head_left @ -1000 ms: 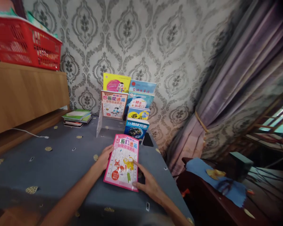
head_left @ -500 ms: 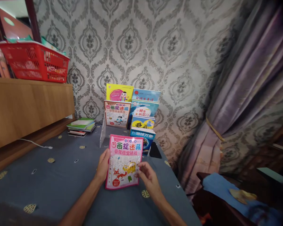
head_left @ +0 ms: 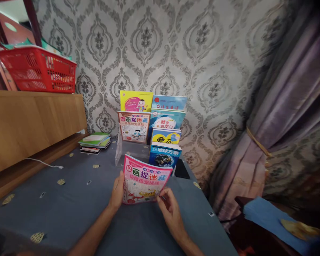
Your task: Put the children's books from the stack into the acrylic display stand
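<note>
A pink-bordered picture book [head_left: 146,179] is held up between my two hands above the table, its cover facing me and its top tilted back. My left hand [head_left: 117,192] grips the book's left edge, its fingers hidden behind the cover. At the lower right corner, my right hand [head_left: 169,206] pinches the edge between thumb and fingers. Just beyond it stands a clear tiered book stand [head_left: 118,151]. On the stand's left side are a brown-bordered book [head_left: 134,128] and a yellow book [head_left: 136,101]; its right side carries several bluish books, the front one a blue earth book [head_left: 165,156].
A stack of books [head_left: 94,142] lies on the table [head_left: 77,199] at the back left, near a white cable [head_left: 44,163]. Right of the stand is a black phone-like slab [head_left: 181,169]. A red basket [head_left: 37,71] sits on the wooden cabinet [head_left: 34,124].
The pink-bordered book has tilted further back, its right side swinging up and to the right. My right hand has shifted slightly right and down with it. The camera view has moved a little.
</note>
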The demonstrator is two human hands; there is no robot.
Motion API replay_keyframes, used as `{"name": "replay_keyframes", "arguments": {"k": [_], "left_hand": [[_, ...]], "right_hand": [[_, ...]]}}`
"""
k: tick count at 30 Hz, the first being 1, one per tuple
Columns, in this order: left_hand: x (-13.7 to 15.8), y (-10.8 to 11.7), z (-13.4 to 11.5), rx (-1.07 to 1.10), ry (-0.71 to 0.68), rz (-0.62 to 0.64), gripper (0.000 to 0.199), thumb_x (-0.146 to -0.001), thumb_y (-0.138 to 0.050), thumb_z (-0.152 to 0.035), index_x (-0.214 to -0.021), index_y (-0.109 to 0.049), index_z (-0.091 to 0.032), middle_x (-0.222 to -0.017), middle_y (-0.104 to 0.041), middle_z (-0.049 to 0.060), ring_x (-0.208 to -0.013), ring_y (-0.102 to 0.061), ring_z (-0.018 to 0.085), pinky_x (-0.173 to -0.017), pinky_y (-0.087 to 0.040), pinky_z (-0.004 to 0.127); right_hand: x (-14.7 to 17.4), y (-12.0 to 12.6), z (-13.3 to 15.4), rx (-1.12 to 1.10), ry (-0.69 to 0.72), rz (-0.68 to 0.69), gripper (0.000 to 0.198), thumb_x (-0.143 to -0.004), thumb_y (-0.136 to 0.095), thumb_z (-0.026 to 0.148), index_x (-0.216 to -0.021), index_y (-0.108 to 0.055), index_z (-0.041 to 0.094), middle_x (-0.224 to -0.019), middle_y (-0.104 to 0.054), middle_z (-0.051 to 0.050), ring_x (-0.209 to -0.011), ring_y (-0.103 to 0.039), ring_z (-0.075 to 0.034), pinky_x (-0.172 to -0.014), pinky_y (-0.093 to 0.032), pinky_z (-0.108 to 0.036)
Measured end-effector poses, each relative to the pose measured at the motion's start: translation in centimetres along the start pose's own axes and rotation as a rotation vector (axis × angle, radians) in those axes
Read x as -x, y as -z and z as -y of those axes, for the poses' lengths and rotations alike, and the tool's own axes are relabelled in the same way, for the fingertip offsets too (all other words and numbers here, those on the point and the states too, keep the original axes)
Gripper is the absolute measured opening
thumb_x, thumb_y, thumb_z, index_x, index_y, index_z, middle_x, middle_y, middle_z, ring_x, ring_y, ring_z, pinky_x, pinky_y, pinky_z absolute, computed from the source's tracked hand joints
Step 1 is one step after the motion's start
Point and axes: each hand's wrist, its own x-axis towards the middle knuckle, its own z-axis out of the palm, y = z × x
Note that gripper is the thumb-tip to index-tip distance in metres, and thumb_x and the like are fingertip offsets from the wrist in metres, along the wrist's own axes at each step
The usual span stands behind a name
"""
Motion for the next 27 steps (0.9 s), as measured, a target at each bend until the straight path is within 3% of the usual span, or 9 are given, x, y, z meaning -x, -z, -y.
{"name": "replay_keyframes", "arguments": {"k": [6, 16, 22, 27], "left_hand": [[0.7, 0.2, -0.6, -0.041, -0.133, -0.038, 0.052, -0.083, -0.06, -0.068, -0.101, -0.069, -0.02, -0.102, -0.073, 0.005, -0.099, -0.064, 0.022, -0.083, -0.05, 0.026], [2.3, 0.9, -4.0, -0.355, -0.273, 0.052, 0.04, -0.09, -0.053, -0.06, -0.077, -0.058, -0.022, -0.076, -0.062, 0.001, -0.072, -0.052, 0.017, -0.067, -0.041, 0.024], [2.3, 2.1, -4.7, -0.456, -0.253, 0.126, 0.035, -0.09, -0.055, -0.053, -0.076, -0.06, -0.021, -0.068, -0.057, -0.001, -0.064, -0.048, 0.015, -0.059, -0.038, 0.023], [2.3, 2.2, -3.6, -0.288, -0.135, 0.187, 0.03, -0.082, -0.065, -0.05, -0.092, -0.062, -0.022, -0.081, -0.065, 0.003, -0.068, -0.057, 0.017, -0.058, -0.045, 0.024]], "right_hand": [[-0.1, 0.2, -0.1, 0.023, -0.024, -0.014, 0.036, -0.087, -0.062, 0.058, -0.081, -0.047, 0.025, -0.077, -0.053, 0.0, -0.073, -0.055, -0.018, -0.067, -0.05, -0.028], [-0.6, 0.0, -0.3, -0.059, -0.094, -0.064, 0.034, -0.09, -0.06, 0.057, -0.088, -0.045, 0.027, -0.081, -0.062, -0.001, -0.073, -0.065, -0.021, -0.071, -0.056, -0.036], [-0.8, -0.2, 0.4, -0.004, -0.073, -0.004, 0.042, -0.093, -0.054, 0.057, -0.121, -0.051, 0.026, -0.109, -0.07, -0.009, -0.09, -0.068, -0.024, -0.077, -0.058, -0.038], [-1.5, -0.2, 1.0, 0.027, -0.058, 0.069, 0.036, -0.095, -0.053, 0.055, -0.114, -0.06, 0.024, -0.118, -0.069, -0.009, -0.102, -0.066, -0.026, -0.079, -0.058, -0.036]]}}
